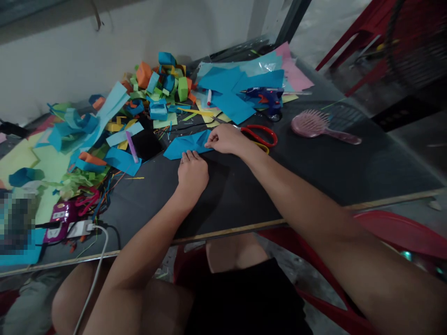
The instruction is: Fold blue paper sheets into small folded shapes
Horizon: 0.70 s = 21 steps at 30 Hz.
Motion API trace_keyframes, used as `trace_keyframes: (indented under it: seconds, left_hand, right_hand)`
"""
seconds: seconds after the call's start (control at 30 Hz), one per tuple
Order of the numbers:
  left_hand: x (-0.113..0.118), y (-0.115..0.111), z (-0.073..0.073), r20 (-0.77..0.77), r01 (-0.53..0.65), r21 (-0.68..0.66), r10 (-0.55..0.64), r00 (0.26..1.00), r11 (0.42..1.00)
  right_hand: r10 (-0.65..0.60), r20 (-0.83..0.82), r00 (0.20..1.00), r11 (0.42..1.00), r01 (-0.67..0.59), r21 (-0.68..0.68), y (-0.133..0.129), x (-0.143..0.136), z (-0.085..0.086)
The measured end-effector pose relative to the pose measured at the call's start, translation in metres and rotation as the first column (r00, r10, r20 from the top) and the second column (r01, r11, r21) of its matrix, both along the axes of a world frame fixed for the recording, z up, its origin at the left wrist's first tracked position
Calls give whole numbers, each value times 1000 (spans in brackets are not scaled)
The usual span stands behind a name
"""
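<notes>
A folded piece of blue paper (pixel 187 143) with raised creases lies on the dark table in front of me. My left hand (pixel 193 174) presses on its near edge, with the fingers laid down flat side by side. At the right end of the paper, my right hand (pixel 223 138) pinches it between thumb and fingertips. Just beyond and beside my right hand lie scissors with red handles (pixel 262 134), partly covered by that hand. A yellow handle (pixel 262 148) shows beside my right wrist.
Paper pieces (pixel 159 86) are heaped at the back. Blue sheets (pixel 226 88), a blue glue gun (pixel 267 97) and a pink hairbrush (pixel 314 125) lie to the right. Leftward are a black square (pixel 146 143), a purple power strip (pixel 61 222) and a white cable (pixel 104 246) hanging over the edge.
</notes>
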<state>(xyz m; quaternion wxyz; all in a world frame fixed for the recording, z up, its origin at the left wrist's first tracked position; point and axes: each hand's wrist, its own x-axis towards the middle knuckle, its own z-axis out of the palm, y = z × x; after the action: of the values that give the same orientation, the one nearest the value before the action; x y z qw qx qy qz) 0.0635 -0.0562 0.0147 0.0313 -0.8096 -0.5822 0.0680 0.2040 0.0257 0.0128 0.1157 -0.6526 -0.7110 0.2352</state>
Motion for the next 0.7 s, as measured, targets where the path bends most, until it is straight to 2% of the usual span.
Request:
trace_keyframes:
  seconds: [0.17, 0.4, 0.53, 0.7]
  left_hand:
    - [4, -3, 1, -40, -19, -9, 19, 999, 1000]
    - [12, -10, 0, -35, -155, -13, 154, 987, 988]
    - [11, -8, 0, -31, -274, -3, 274, 961, 962]
    - [13, -7, -1, -83, -368, -21, 365, 927, 930]
  right_hand:
    - [7, -3, 1000, 1000, -7, 11, 0, 0, 1]
    - [13, -15, 1000, 999, -12, 52, -7, 0, 5]
    - [9, -10, 1000, 999, -9, 37, -8, -1, 6]
    - [9, -16, 1000, 1000, -9, 23, -6, 1, 5]
